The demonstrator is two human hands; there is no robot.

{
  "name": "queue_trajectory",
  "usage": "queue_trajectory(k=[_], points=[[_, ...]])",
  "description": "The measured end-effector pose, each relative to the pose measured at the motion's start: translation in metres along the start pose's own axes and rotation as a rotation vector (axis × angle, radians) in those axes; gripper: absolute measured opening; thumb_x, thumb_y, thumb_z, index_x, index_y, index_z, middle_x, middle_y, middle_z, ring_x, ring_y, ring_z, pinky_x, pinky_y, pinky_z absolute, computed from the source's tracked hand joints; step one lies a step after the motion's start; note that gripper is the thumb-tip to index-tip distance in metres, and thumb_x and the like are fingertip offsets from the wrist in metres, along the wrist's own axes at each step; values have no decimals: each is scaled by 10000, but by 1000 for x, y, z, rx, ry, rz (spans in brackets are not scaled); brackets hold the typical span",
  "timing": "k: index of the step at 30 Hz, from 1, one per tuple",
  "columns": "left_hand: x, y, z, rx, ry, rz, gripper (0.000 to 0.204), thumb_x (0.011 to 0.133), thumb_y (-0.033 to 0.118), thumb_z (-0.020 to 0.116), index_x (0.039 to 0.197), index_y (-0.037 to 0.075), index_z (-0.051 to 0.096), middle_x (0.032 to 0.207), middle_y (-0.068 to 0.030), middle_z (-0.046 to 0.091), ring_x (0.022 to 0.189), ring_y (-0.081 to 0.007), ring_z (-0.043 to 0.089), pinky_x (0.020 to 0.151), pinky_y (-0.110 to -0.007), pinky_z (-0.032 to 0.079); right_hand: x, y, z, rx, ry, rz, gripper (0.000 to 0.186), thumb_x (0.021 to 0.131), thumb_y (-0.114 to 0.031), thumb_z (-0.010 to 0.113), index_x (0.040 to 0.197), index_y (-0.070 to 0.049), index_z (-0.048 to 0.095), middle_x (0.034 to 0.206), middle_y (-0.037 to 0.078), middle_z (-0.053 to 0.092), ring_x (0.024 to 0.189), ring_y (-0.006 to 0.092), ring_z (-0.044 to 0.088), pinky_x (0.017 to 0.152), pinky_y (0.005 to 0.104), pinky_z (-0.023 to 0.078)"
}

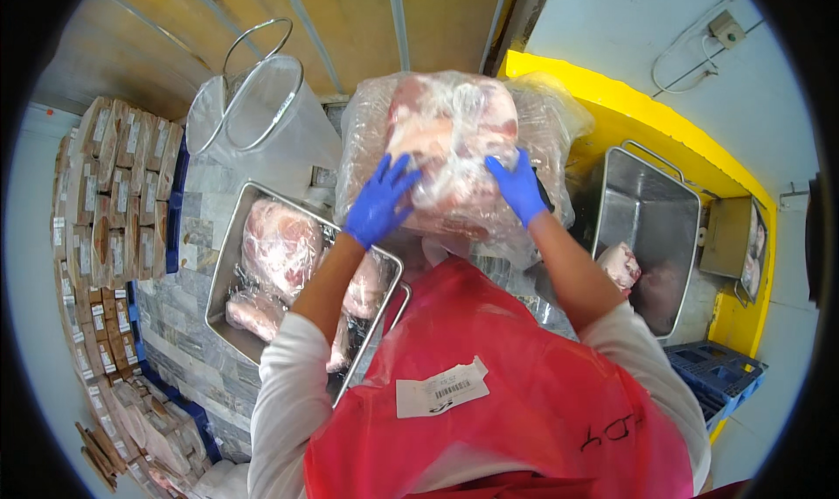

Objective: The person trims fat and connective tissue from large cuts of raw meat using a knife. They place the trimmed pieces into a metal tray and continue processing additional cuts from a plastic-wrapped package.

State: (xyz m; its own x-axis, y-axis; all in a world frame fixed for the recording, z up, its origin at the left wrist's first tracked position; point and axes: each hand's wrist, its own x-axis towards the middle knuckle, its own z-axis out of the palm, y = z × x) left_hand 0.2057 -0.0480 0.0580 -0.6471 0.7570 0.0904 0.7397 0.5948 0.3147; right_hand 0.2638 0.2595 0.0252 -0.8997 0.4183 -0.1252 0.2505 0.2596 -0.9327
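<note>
A large block of pinkish meat in clear plastic film [459, 119] lies in front of me on a wider heap of clear plastic sheeting [363, 119]. My left hand [377, 204], in a blue glove, rests on the block's near left edge with its fingers spread. Against the near right edge is my right hand [521, 186], gloved alike, thumb and one finger stretched apart over the film. Its other fingers are mostly hidden. Something dark shows at that hand's outer side; I cannot make out what it is.
Left stands a metal tub [229, 276] with film-wrapped meat pieces [281, 246]; right, a deeper metal tub [642, 189] with a meat piece [620, 267]. A clear bag [280, 141] hangs on a metal hoop. Stacked boxes [114, 193] line the left; a blue pallet [712, 368] sits right.
</note>
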Motion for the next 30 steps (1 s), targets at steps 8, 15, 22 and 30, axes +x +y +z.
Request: queue_trajectory(k=[8, 15, 22, 30], points=[[-21, -8, 20, -189, 59, -192, 835, 757, 297, 817, 1461, 63, 435, 1583, -234, 304, 1456, -409, 304, 1202, -453, 279, 10, -63, 4, -861, -244, -29, 608, 934, -545, 554, 1084, 34, 660, 1045, 274, 694, 965, 422, 679, 901, 489, 519], [-25, 25, 28, -174, 26, -292, 618, 841, 277, 720, 1394, 85, 525, 1500, -235, 415, 1284, -386, 509, 1042, -455, 448, -22, -1, 39, -861, -762, -577, 349, 946, -365, 540, 910, -69, 722, 926, 218, 697, 800, 437, 670, 785, 531, 520], [27, 61, 15, 328, 228, -107, 555, 863, 85, 611, 1406, 148, 514, 1468, -205, 452, 1318, -436, 458, 1045, -502, 428, -57, -49, 33, -471, -838, -654, 294, 922, -346, 598, 947, -63, 671, 876, 227, 673, 821, 414, 646, 767, 537, 489], [48, 36, -1, 239, 74, -111, 158, 831, 81, 579, 980, 53, 623, 973, -152, 588, 921, -330, 580, 830, -448, 475, 89, -50, -7, -767, -334, -883, 743, 798, -474, 730, 1439, -174, 500, 1485, 145, 450, 1404, 423, 347, 1133, 589, 266]])
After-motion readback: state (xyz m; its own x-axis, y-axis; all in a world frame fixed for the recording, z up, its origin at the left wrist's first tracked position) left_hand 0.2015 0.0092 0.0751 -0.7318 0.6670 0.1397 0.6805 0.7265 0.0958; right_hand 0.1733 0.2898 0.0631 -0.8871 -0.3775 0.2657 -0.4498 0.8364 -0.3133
